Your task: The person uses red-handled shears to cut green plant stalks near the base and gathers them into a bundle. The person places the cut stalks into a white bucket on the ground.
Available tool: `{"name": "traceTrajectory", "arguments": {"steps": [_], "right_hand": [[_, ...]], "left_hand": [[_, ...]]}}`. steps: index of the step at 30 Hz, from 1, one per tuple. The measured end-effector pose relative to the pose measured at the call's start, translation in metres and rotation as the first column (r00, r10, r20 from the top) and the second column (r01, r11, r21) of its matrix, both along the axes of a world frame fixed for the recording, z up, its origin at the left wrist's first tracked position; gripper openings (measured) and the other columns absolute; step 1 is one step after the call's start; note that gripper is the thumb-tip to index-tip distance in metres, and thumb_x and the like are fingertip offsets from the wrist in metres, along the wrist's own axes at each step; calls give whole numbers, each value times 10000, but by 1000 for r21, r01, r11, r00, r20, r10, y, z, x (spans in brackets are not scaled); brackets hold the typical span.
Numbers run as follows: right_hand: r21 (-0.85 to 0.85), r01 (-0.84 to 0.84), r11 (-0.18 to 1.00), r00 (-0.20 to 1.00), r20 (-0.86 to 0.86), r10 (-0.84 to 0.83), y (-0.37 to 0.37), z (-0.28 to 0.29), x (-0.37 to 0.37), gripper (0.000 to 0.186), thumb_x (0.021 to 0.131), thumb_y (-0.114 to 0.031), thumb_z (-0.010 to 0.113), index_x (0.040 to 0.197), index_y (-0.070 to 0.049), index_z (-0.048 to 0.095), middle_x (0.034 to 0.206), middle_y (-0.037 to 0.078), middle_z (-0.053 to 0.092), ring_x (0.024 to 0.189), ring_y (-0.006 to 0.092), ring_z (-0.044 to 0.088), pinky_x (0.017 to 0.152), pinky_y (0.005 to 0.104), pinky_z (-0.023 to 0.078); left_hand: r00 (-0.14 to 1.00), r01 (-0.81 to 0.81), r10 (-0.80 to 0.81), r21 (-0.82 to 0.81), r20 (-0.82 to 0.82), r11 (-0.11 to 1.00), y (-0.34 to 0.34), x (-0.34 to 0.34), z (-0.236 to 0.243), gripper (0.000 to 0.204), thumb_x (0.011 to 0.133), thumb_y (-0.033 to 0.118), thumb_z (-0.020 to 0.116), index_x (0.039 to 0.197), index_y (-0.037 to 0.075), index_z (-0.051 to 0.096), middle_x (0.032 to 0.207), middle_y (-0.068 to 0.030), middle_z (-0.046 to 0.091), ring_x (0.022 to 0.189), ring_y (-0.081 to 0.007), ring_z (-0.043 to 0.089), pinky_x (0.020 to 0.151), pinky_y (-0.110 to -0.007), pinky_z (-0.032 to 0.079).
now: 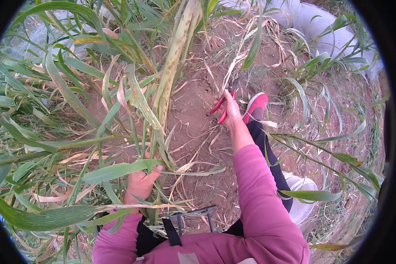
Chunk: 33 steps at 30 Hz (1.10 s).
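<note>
My right hand (229, 110) is stretched forward over the soil, closed round red-handled pruning shears (222, 113). The dark blades point away from me, close to dry pale leaf strands (236, 66). At the lower left my left hand (141, 181) is closed round green plant stalks (146, 143); leaves cover part of its fingers. A long green leaf (121, 170) crosses over that hand. Just beyond it, a thick yellowish-green stalk with brown specks (174, 66) rises toward the top of the view.
Dense tall leafy plants (26, 132) fill the left side. Dry leaf litter lies on brown soil (193, 116). My red shoe (256, 105) is beside the right hand, a white bucket (300, 207) by my leg. A dark metal frame (196, 214) stands before me; white sheeting (312, 26) lies far right.
</note>
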State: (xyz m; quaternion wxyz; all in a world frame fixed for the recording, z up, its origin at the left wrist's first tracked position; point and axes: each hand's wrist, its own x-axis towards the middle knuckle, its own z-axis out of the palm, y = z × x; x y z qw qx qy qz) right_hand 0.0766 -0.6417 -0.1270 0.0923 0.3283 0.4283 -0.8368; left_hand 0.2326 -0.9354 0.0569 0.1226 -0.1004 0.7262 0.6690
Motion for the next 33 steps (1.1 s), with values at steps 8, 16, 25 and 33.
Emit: {"name": "traceTrajectory", "arguments": {"steps": [8,16,25,33], "right_hand": [[700,-634,330,616,200,762,-40,-47,164,482,775,-355,627,1177,-105,541,1075,143,609,1014,286,563,916,366,422],[471,-835,283,477,367,798,-28,21,182,592,692,-336,668,1185,-67,482,1068,211,588,999,309,570,872,379,426],[567,-823,-40,218,379,900,-21,46,181,570,706,-288,690,1204,-79,507,1012,157,610,981,267,579,881,355,440],[671,-704,233,627,434,647,1,35,187,574,703,-305,640,1164,7,501,970,213,605,967,340,588,853,385,446]], "left_hand": [[606,623,-766,-469,-217,626,40,14,-2,280,826,132,570,1072,3,532,1188,-190,515,1081,-358,506,916,-410,419],[712,373,-696,-789,-94,488,20,24,-93,346,807,144,565,1110,-18,521,1203,-198,515,1215,-356,414,1047,-494,297],[775,231,-524,-614,-353,755,47,4,-80,317,879,189,519,1124,-14,518,940,-281,578,888,-442,561,794,-468,448],[837,520,-507,-590,206,618,-12,54,-197,455,878,301,476,1217,-1,453,920,-265,610,879,-426,582,770,-495,446]]}}
